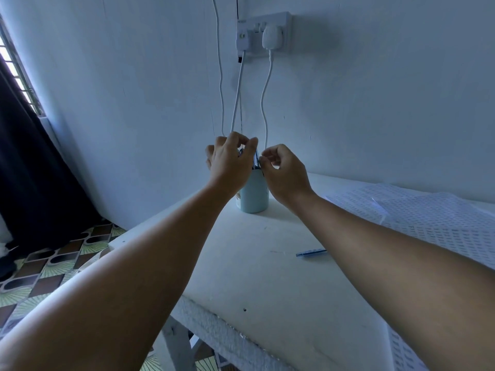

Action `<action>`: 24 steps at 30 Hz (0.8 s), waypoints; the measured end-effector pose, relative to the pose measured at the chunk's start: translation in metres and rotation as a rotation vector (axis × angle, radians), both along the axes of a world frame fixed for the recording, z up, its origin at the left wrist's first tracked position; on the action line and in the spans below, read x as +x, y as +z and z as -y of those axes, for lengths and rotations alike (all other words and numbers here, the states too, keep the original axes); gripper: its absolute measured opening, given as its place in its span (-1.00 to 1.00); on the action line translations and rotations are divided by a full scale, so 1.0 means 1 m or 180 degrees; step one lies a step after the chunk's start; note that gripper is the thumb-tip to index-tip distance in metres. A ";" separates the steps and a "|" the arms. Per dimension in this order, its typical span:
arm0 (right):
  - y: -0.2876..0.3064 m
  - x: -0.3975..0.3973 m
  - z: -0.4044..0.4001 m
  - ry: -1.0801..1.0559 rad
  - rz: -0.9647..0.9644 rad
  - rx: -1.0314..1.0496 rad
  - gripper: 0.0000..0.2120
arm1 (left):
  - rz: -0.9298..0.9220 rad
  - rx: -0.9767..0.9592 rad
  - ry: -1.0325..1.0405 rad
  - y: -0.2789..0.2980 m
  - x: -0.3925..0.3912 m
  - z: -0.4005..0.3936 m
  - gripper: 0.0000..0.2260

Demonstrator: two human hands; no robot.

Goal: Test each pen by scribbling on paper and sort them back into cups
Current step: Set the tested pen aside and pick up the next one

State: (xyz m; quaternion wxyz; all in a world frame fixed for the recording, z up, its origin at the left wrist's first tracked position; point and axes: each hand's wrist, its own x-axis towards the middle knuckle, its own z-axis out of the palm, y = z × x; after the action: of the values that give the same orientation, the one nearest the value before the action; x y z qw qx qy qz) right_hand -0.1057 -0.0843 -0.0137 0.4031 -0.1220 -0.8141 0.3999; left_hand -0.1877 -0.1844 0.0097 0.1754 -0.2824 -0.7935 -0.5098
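A light blue cup (254, 195) stands on the white table (257, 279) near the wall, with several pens (256, 160) sticking out of its top. My left hand (230, 162) is above the cup, fingers curled round the pen tops. My right hand (285, 175) pinches a pen at the cup's right rim. The hands hide most of the pens. Part of a second cup (237, 200) peeks out behind the blue one on its left. A blue pen (310, 253) lies loose on the table, partly under my right forearm.
Sheets of printed paper (434, 223) cover the table's right side. A wall socket (263, 32) with plugs and hanging white cables (265, 108) is above the cup. The table's left edge drops to a patterned tile floor (53, 266); a dark curtain (34, 170) hangs at left.
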 end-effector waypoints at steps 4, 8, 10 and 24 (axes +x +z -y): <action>0.002 0.015 -0.003 0.0001 0.0140 0.0045 -0.90 | -0.0430 0.0058 0.0142 -0.001 0.009 -0.004 -0.70; 0.003 0.053 -0.015 -0.0070 0.0429 0.0282 -0.90 | -0.1588 0.0194 0.0134 -0.004 0.038 -0.013 -0.81; 0.004 0.077 -0.024 0.0084 0.0921 0.0331 -0.94 | -0.1680 0.0083 -0.0306 -0.010 0.059 -0.017 -0.86; -0.010 0.147 -0.029 0.0681 0.2549 0.0961 -0.95 | -0.0179 -0.1183 -0.0624 -0.045 0.096 -0.012 -0.86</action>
State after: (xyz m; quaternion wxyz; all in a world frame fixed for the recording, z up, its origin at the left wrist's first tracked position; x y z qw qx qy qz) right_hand 0.0414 -0.0551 -0.0238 0.0255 -0.1221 -0.9635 0.2371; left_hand -0.0913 -0.1722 -0.0355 0.0919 -0.3999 -0.8374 -0.3612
